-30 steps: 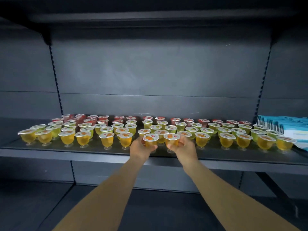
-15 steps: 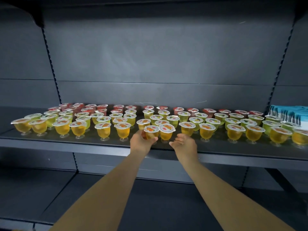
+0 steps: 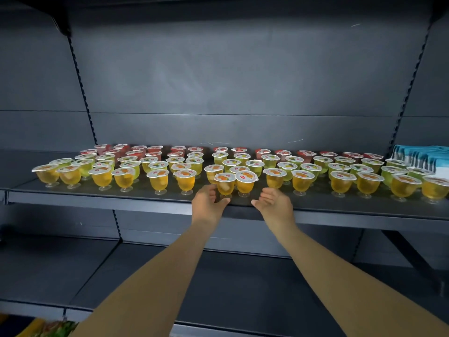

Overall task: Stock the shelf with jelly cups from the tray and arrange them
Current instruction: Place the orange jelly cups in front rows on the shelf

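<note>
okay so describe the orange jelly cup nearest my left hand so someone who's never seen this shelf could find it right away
Start at the long dark shelf packed with rows of jelly cups and follow its front row of orange cups to the middle. Two cups there stand forward of the row, side by side; the orange jelly cup is the left one of that pair. The left hand is right beside its foot, while its twin stands clear of the right hand.

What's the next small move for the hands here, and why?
Probably nudge the two front orange cups back. They stand ahead of the front row on the shelf. The left hand and right hand hang open, holding nothing.
</note>
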{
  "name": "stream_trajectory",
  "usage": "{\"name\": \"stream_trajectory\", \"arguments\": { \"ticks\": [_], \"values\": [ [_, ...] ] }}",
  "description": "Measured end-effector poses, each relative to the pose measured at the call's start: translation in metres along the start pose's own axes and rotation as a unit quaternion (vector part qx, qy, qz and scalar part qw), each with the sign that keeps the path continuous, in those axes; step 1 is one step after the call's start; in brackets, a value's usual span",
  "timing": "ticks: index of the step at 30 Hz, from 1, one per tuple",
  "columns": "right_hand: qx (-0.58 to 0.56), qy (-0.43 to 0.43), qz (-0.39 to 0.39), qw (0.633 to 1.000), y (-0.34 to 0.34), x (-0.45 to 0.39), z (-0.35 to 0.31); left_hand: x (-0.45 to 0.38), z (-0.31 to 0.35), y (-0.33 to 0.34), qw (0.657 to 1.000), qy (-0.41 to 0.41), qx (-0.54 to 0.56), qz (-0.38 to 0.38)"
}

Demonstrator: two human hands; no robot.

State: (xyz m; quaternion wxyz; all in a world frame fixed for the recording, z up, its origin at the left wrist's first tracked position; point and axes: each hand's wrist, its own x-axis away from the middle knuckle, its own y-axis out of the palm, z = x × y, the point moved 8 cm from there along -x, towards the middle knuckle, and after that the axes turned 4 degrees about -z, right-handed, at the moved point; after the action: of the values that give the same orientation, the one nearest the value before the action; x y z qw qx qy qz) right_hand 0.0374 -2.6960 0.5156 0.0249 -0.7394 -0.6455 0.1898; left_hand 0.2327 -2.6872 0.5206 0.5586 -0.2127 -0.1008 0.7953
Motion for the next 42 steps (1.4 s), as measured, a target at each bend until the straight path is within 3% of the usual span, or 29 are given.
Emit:
{"name": "stream_trajectory", "arguments": {
  "ticks": [3,5,10,15,21,29,36,42],
  "values": [
    [0.005,-0.032,-0.004,0.999,-0.006,0.027,-0.003,0.023,-0.004,-0.007,0.998,0.041,-0.038,-0.016],
    [0.038,-0.053,-0.015,0.998,-0.006,0.047,-0.004,0.042,-0.007,-0.009,0.988,0.084,-0.122,-0.052],
    [0.256,-0.073,-0.074,0.961,0.005,0.103,0.005,0.096,-0.037,-0.006,0.9,0.147,-0.354,-0.208],
    [0.401,-0.031,-0.172,0.899,0.025,0.17,0.035,0.145,-0.078,-0.018,0.85,0.165,-0.419,-0.274],
    [0.449,0.023,-0.199,0.871,0.048,0.24,0.093,0.202,-0.162,-0.018,0.811,0.151,-0.454,-0.336],
    [0.466,0.106,-0.27,0.836,0.081,0.292,0.249,0.256,-0.333,0.026,0.768,0.048,-0.475,-0.427],
    [0.412,0.222,-0.325,0.822,0.113,0.317,0.444,0.282,-0.508,0.089,0.785,-0.121,-0.407,-0.45],
    [0.401,0.265,-0.397,0.782,0.15,0.33,0.589,0.288,-0.635,0.162,0.769,-0.179,-0.391,-0.473]
  ]
}}
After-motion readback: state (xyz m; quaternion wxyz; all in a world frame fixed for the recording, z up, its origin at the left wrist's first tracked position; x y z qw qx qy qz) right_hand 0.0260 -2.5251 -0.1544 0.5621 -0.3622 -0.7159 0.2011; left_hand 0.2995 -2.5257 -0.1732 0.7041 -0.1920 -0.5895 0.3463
